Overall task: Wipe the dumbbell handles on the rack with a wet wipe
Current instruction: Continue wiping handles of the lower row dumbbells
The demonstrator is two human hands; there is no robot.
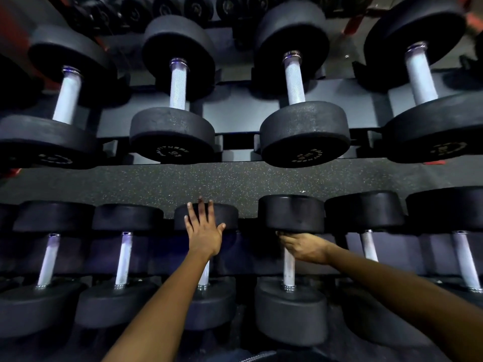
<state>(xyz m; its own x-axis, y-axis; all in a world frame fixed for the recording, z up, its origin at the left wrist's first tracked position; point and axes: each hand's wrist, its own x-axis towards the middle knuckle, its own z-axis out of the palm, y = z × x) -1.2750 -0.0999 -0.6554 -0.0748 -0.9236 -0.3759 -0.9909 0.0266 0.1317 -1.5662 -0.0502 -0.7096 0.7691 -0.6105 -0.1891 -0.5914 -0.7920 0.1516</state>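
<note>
I am gripping a dumbbell handle (289,271) at 5 o'clock with my right hand (303,247); the wipe is not visible. My left hand (203,231) is resting flat, fingers spread, on the neighbouring weight (230,215) at 6 o'clock.

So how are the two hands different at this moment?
The left hand is open, fingers spread flat against a dumbbell head; the right hand is curled round the next dumbbell's handle. The left points away from the person, the right lies sideways. No wipe is visible in either. Both reach to the nearer row.
</note>
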